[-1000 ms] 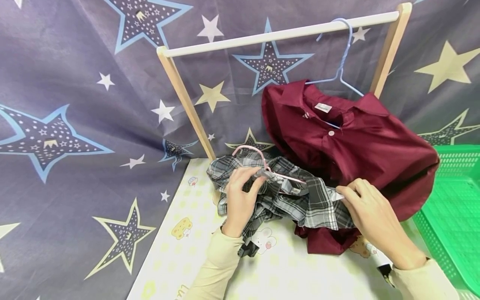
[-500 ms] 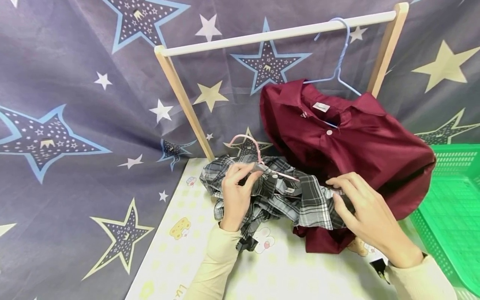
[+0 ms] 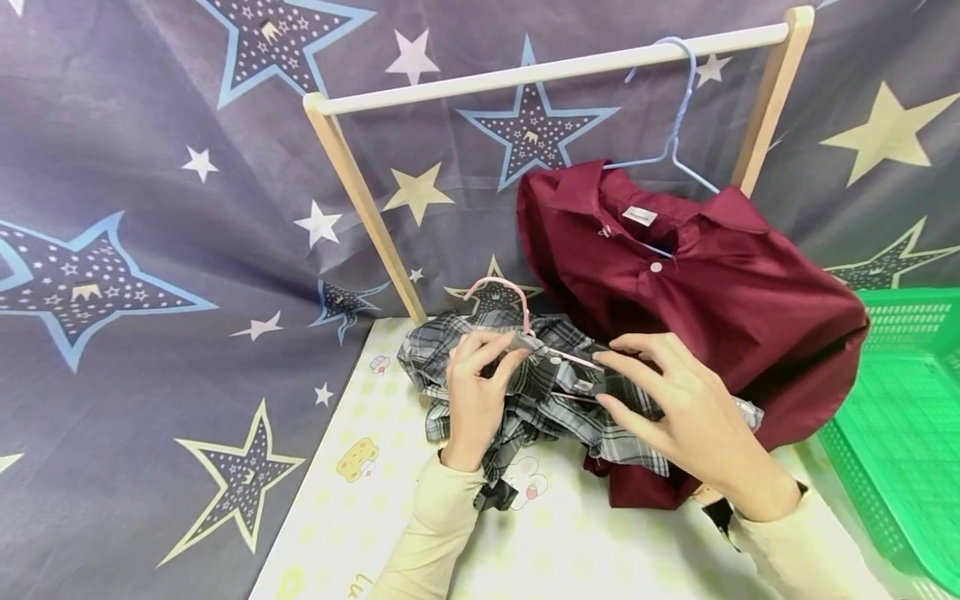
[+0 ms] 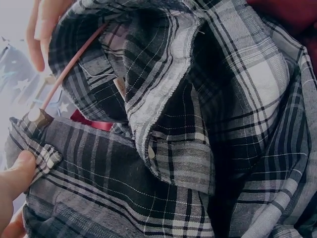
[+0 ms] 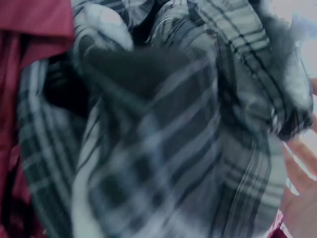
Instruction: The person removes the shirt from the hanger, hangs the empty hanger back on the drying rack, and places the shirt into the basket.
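A grey-and-black plaid shirt (image 3: 540,408) lies bunched on the table, its collar area round a pink hanger (image 3: 501,283) whose hook sticks up. My left hand (image 3: 476,392) pinches the shirt's edge just below the hook. In the left wrist view the thumb (image 4: 20,171) presses on that cloth, and the hanger's pink arm runs into the neck opening. Over the shirt's right side, my right hand (image 3: 675,400) has its thumb and fingers spread apart, fingertips right at the hanger's arm and collar. Plaid cloth (image 5: 153,139) fills the right wrist view, blurred.
A dark red shirt (image 3: 697,283) on a blue hanger (image 3: 681,108) hangs from the rack's white bar (image 3: 555,71), its lower part reaching the table (image 3: 592,550). A green basket (image 3: 892,492) stands at the right. Behind hangs a star-patterned curtain (image 3: 120,400).
My right hand has let go of the shirt's right edge and moved left over the collar, fingers spread. The collar flap there has shifted under it. My left hand keeps its pinch.
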The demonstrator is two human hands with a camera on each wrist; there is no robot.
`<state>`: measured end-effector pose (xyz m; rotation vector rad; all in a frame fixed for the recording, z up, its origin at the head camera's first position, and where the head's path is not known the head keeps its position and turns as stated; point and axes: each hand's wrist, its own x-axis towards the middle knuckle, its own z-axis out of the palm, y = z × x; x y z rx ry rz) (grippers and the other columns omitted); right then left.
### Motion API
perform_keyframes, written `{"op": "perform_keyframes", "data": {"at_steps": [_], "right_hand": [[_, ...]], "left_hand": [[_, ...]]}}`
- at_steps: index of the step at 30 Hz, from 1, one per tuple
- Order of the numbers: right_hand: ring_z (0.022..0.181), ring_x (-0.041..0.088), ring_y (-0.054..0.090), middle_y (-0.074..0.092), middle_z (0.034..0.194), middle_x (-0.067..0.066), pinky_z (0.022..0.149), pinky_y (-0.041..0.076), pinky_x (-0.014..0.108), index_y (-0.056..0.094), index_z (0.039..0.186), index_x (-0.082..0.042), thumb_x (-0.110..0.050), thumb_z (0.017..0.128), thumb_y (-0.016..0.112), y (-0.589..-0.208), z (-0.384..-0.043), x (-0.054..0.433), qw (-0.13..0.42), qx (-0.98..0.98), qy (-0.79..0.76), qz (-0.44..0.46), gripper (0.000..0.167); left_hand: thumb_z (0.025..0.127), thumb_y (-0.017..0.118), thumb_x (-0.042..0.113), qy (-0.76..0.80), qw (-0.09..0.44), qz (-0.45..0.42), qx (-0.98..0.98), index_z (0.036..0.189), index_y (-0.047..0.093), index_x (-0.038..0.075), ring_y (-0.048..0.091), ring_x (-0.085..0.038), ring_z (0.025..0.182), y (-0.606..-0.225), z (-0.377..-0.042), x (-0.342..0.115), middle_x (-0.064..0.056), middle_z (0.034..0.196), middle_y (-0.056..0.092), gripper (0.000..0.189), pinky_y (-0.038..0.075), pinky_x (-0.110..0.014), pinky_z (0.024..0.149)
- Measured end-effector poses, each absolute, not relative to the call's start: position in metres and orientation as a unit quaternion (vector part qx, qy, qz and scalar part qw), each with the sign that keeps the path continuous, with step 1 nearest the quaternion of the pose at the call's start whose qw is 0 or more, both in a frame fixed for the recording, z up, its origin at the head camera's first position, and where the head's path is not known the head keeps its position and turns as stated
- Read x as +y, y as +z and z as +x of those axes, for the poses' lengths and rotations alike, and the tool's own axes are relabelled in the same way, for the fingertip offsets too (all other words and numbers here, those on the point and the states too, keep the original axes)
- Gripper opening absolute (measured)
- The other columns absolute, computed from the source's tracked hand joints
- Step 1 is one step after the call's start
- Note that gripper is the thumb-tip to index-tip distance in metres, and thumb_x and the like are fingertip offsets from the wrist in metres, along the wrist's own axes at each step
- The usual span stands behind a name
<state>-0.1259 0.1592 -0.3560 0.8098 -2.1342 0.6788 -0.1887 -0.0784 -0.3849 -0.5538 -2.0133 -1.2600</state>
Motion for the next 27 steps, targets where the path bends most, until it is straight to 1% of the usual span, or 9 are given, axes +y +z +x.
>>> {"op": "perform_keyframes", "data": {"at_steps": [3, 5, 8, 11, 14, 16, 19, 22, 27], "right_hand": [[0.107, 0.019, 0.06, 0.064, 0.118, 0.005, 0.089, 0.047, 0.032, 0.072, 0.116, -0.012, -0.046, 0.1, 0.054, -0.358, -0.125, 0.154, 0.354, -0.84, 0.256, 0.324, 0.041], [0.105, 0.018, 0.06, 0.064, 0.117, 0.004, 0.086, 0.049, 0.032, 0.072, 0.113, -0.011, -0.044, 0.101, 0.053, -0.361, -0.124, 0.153, 0.342, -0.847, 0.25, 0.323, 0.04], [0.102, 0.017, 0.061, 0.065, 0.114, 0.003, 0.083, 0.051, 0.033, 0.071, 0.109, -0.009, -0.038, 0.101, 0.053, -0.364, -0.122, 0.155, 0.331, -0.854, 0.245, 0.319, 0.035], [0.103, 0.017, 0.06, 0.065, 0.114, 0.003, 0.085, 0.05, 0.031, 0.071, 0.108, -0.009, -0.034, 0.101, 0.054, -0.365, -0.12, 0.16, 0.324, -0.858, 0.248, 0.312, 0.031], [0.104, 0.015, 0.06, 0.065, 0.114, 0.002, 0.088, 0.047, 0.027, 0.07, 0.109, -0.01, -0.037, 0.102, 0.051, -0.365, -0.118, 0.166, 0.314, -0.866, 0.248, 0.301, 0.034], [0.104, 0.015, 0.06, 0.065, 0.114, 0.002, 0.088, 0.047, 0.028, 0.07, 0.109, -0.01, -0.041, 0.103, 0.046, -0.366, -0.117, 0.169, 0.317, -0.867, 0.246, 0.297, 0.04], [0.1, 0.016, 0.061, 0.064, 0.112, 0.002, 0.08, 0.05, 0.032, 0.07, 0.11, -0.01, -0.045, 0.104, 0.041, -0.368, -0.115, 0.172, 0.33, -0.867, 0.232, 0.293, 0.045], [0.096, 0.016, 0.063, 0.065, 0.11, 0.001, 0.073, 0.053, 0.037, 0.069, 0.112, -0.011, -0.044, 0.104, 0.04, -0.37, -0.113, 0.174, 0.34, -0.868, 0.214, 0.291, 0.045], [0.094, 0.018, 0.065, 0.066, 0.108, 0.002, 0.071, 0.055, 0.04, 0.069, 0.117, -0.013, -0.041, 0.106, 0.037, -0.375, -0.113, 0.182, 0.347, -0.873, 0.195, 0.283, 0.044]], "left_hand": [[0.078, 0.082, 0.017, -0.487, 0.338, -0.215, -0.776, 0.103, 0.078, 0.006, 0.062, -0.021, 0.091, -0.386, -0.187, -0.079, -0.004, 0.092, 0.071, 0.028, 0.043, -0.038, 0.087], [0.078, 0.081, 0.017, -0.491, 0.331, -0.216, -0.776, 0.104, 0.078, 0.006, 0.062, -0.02, 0.091, -0.387, -0.186, -0.08, -0.004, 0.093, 0.071, 0.027, 0.043, -0.038, 0.087], [0.08, 0.081, 0.018, -0.489, 0.332, -0.215, -0.777, 0.104, 0.078, 0.007, 0.062, -0.019, 0.091, -0.388, -0.185, -0.083, -0.003, 0.093, 0.071, 0.027, 0.042, -0.037, 0.086], [0.081, 0.08, 0.019, -0.49, 0.34, -0.213, -0.774, 0.104, 0.078, 0.008, 0.061, -0.018, 0.091, -0.389, -0.187, -0.084, -0.002, 0.094, 0.071, 0.026, 0.042, -0.037, 0.086], [0.081, 0.08, 0.018, -0.491, 0.35, -0.216, -0.768, 0.105, 0.078, 0.008, 0.061, -0.019, 0.091, -0.388, -0.188, -0.086, -0.002, 0.095, 0.07, 0.025, 0.042, -0.037, 0.086], [0.081, 0.08, 0.017, -0.492, 0.354, -0.219, -0.765, 0.105, 0.078, 0.008, 0.062, -0.02, 0.092, -0.388, -0.189, -0.087, -0.002, 0.095, 0.07, 0.026, 0.042, -0.038, 0.086], [0.081, 0.08, 0.016, -0.489, 0.358, -0.218, -0.765, 0.105, 0.078, 0.008, 0.063, -0.02, 0.094, -0.389, -0.19, -0.088, -0.003, 0.096, 0.071, 0.026, 0.043, -0.037, 0.087], [0.081, 0.08, 0.017, -0.497, 0.352, -0.217, -0.763, 0.105, 0.078, 0.007, 0.064, -0.02, 0.094, -0.389, -0.191, -0.091, -0.004, 0.095, 0.071, 0.026, 0.045, -0.035, 0.088], [0.081, 0.08, 0.013, -0.522, 0.335, -0.222, -0.752, 0.106, 0.078, 0.005, 0.065, -0.021, 0.094, -0.388, -0.191, -0.094, -0.006, 0.094, 0.071, 0.026, 0.049, -0.031, 0.09]]}}
